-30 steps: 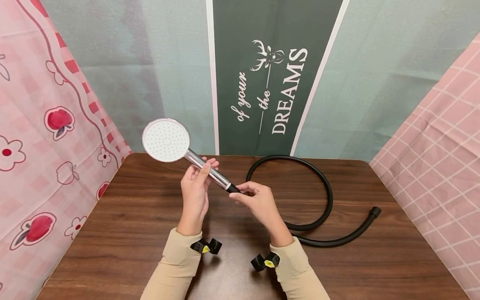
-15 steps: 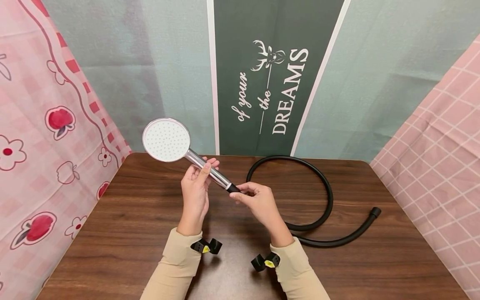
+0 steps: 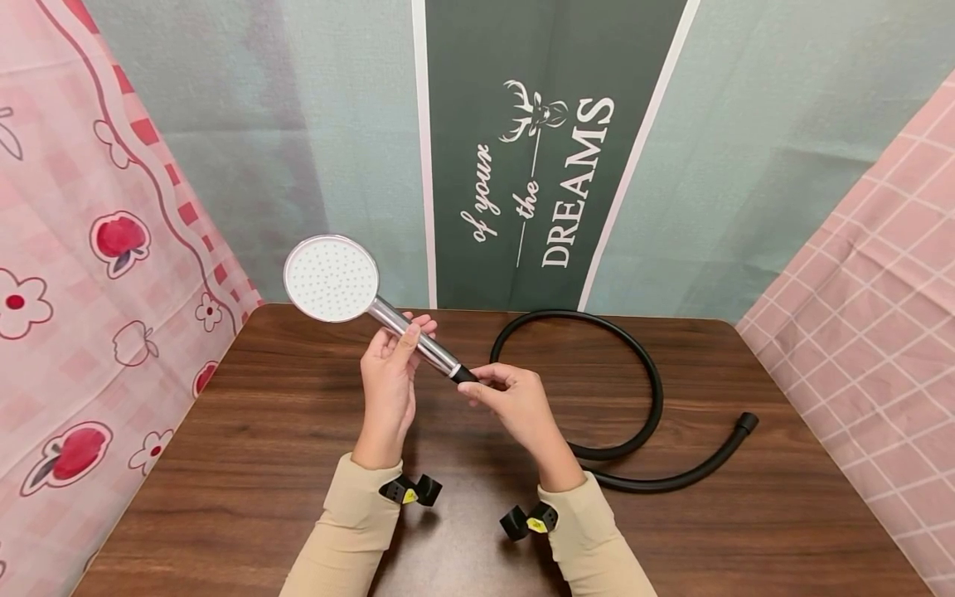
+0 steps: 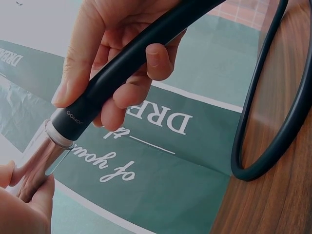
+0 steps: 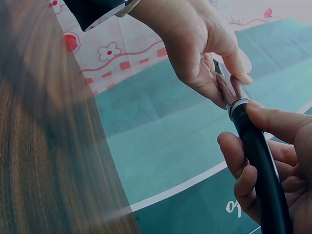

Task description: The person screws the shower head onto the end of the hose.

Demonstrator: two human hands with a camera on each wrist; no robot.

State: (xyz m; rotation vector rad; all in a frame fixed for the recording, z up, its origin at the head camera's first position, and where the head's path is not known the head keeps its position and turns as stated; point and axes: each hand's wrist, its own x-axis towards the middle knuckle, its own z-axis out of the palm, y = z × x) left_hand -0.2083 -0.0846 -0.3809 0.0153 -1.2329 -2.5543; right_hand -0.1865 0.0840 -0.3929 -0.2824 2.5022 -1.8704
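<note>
A round shower head [image 3: 332, 279] with a white nozzle face and a chrome handle is held above the table, its face toward the head camera. My left hand [image 3: 390, 365] grips the chrome handle between thumb and fingers. At the handle's lower end, my right hand [image 3: 515, 398] pinches the black connector of the shower hose [image 4: 122, 68], thumb on top and fingers beneath. In the left wrist view, the connector [image 4: 68, 123] sits right at the handle's end, with a narrow pale ring between them. The right wrist view shows both hands close together around this joint.
The rest of the black hose loops over the brown wooden table [image 3: 246, 464], its free end [image 3: 746, 423] lying at the right. A green curtain [image 3: 552, 50] with lettering hangs behind. Pink patterned cloths stand at the left [image 3: 67, 348] and right [image 3: 873, 332].
</note>
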